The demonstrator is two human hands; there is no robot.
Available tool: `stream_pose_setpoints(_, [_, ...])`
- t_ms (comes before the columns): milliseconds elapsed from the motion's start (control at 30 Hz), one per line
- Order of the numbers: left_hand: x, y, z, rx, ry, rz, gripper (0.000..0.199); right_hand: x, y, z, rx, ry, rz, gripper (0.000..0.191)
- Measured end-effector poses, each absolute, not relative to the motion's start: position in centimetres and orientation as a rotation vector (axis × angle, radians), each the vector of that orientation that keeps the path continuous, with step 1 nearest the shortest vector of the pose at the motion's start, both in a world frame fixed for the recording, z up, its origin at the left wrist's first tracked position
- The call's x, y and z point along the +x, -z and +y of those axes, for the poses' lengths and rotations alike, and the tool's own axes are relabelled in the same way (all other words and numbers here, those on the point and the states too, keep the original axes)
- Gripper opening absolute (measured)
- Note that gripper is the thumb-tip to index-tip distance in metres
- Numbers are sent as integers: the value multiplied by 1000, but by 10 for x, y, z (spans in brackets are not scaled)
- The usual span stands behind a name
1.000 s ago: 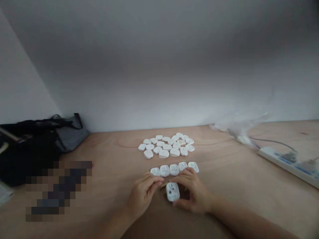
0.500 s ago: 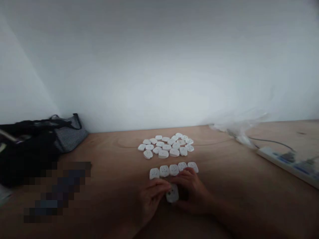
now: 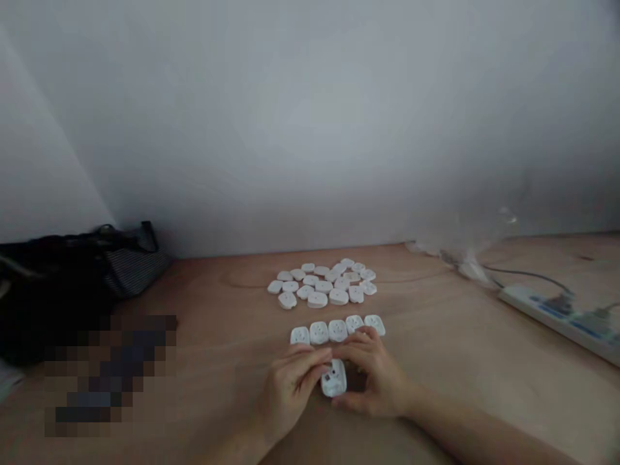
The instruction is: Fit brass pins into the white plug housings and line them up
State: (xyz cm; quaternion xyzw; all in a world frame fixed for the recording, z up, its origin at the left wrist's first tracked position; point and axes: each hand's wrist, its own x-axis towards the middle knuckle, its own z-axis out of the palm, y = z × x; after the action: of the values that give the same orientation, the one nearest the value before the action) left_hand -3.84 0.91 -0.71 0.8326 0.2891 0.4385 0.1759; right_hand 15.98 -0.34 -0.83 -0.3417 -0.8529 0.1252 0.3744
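Front and centre on the wooden surface (image 3: 450,381), both hands close in on a single white socket piece (image 3: 334,379)! The left hand (image 3: 289,394) comes in from the lower left, its fingers (image 3: 310,357) curled over the piece's top edge. The right hand (image 3: 375,378) arches in from the other side, with its thumb (image 3: 345,402) low by the piece's bottom corner. The hands are together and clamped on it from both sides, with the bare right forearm (image 3: 475,426) running off the lower right of the head view.

What's hidden? The fingers cover the piece's upper part, a dark mark on its face is too small to read, and the dark patch beside it under the right palm is hard to make out. A pixelated block (image 3: 111,374) hides whatever lies at the left.

Just above the hands sits a row of five white socket pieces (image 3: 338,329), with a loose heap of more (image 3: 320,284) beyond it. Off to the left, a black bag (image 3: 53,297) and a striped bag (image 3: 135,271) slump against the white wall (image 3: 310,129). To the right, a clear plastic bag (image 3: 469,258) lies by a power strip (image 3: 557,320) and its cable (image 3: 533,274).
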Motion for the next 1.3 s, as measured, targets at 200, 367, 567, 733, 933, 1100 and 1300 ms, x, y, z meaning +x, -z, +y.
stream_pose_setpoints(200, [-38, 8, 9, 2386, -1253, 784, 20, 160, 10, -3, -911, -322, -2142, 51])
stream_pose_setpoints(367, [-37, 4, 8, 2403, -1312, 805, 12, 160, 9, -4, -898, -342, -2151, 54])
stream_pose_setpoints(567, [-41, -1, 4, 2576, -1152, 882, 18, 160, 10, -5, -896, -327, -2124, 50])
stream_pose_setpoints(733, [-48, -1, 7, 2501, -1118, 1002, 54, 163, 8, -6, -940, -340, -2072, 45])
stream_pose_setpoints(933, [-46, -1, 10, 2572, -877, 939, 61, 165, 14, -2, -922, -265, -2104, 64])
stream_pose_setpoints(1100, [-44, -2, 8, 2604, -838, 935, 68, 165, 18, 0, -912, -227, -2107, 65])
stream_pose_setpoints(1300, [-45, -5, 6, 2669, -846, 926, 56, 166, 17, 0, -894, -225, -2116, 66])
